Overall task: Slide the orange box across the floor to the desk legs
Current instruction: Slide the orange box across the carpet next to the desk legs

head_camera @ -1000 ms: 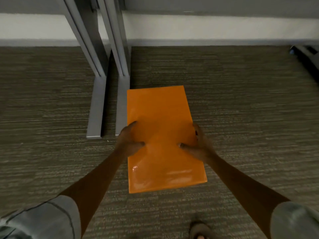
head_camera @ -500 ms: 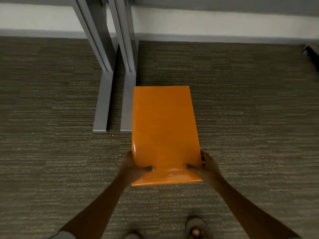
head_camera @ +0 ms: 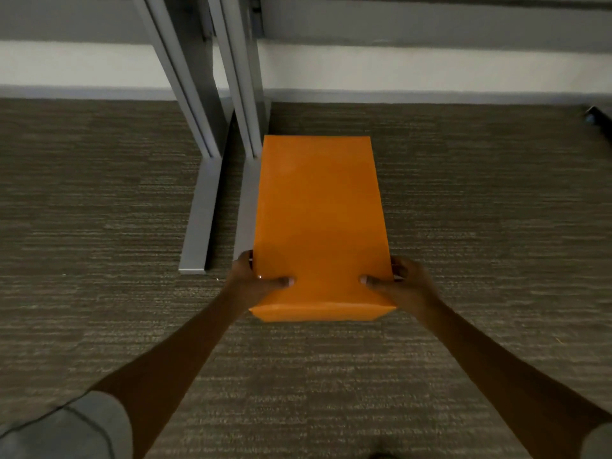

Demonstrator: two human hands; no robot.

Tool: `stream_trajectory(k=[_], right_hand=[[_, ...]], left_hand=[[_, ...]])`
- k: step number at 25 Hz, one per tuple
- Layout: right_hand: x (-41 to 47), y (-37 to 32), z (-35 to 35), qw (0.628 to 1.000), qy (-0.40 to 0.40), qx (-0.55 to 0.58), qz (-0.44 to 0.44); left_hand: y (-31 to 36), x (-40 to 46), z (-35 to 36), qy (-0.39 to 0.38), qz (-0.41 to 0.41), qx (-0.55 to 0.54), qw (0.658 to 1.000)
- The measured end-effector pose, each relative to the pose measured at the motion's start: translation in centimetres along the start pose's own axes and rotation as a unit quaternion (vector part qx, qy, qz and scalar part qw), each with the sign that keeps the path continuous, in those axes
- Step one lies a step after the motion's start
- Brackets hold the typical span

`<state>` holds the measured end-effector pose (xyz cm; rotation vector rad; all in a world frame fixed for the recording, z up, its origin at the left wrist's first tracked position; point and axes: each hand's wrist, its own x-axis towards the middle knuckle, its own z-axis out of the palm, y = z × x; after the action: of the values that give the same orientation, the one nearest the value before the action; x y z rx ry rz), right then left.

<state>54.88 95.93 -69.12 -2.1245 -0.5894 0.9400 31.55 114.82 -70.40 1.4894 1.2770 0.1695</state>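
Note:
A long, flat orange box [head_camera: 319,220] lies on the carpet, its long side pointing away from me. Its left edge runs right beside the foot of the nearer grey desk leg [head_camera: 246,200]. A second grey desk leg [head_camera: 200,210] stands just left of that one. My left hand [head_camera: 255,281] grips the box's near left corner, thumb on top. Gripping the near right corner the same way is my right hand [head_camera: 395,283]. The fingers of both hands are hidden under the box's sides.
Grey-brown carpet [head_camera: 480,226] covers the floor on all sides. A white wall with a grey baseboard [head_camera: 430,94] runs across the back. A dark object [head_camera: 599,119] pokes in at the far right edge.
My hands have shifted from the box's middle to its near corners. The box has moved forward along the desk leg's foot, and now lies straighter.

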Motion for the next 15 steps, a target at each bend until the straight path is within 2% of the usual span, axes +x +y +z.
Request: stream_trajectory(k=[2,4,6,8,10,12,15], right_hand=[[2.5,-0.5,0.6,1.000,0.001,0.013,-0.022],[4.1,-0.4,1.6,0.999,-0.035,0.022,-0.025],[4.2,-0.1,2.7,0.997,-0.064,0.034,0.025],[2.3,0.1,2.7,0.996,-0.046,0.019,0.074],[-0.5,-0.3,1.3,0.995,-0.039,-0.022,0.089],[-3.8,-1.5,-1.0,0.989,-0.062,-0.098,0.094],[-9.3,-4.7,-4.5,0.975,-0.067,-0.197,0.079]], left_hand=[[0.9,2.8,-0.3,-0.008,-0.005,-0.019,1.000],[0.6,4.5,-0.4,-0.021,-0.021,-0.025,0.999],[-0.4,3.8,-0.3,-0.015,-0.064,-0.008,0.998],[-0.9,0.8,0.1,-0.005,-0.094,0.016,0.995],[-0.1,-3.2,0.5,0.021,-0.075,0.120,0.990],[2.0,-6.8,0.6,0.052,-0.027,0.236,0.970],[6.7,-12.1,0.1,0.037,0.049,0.355,0.933]])
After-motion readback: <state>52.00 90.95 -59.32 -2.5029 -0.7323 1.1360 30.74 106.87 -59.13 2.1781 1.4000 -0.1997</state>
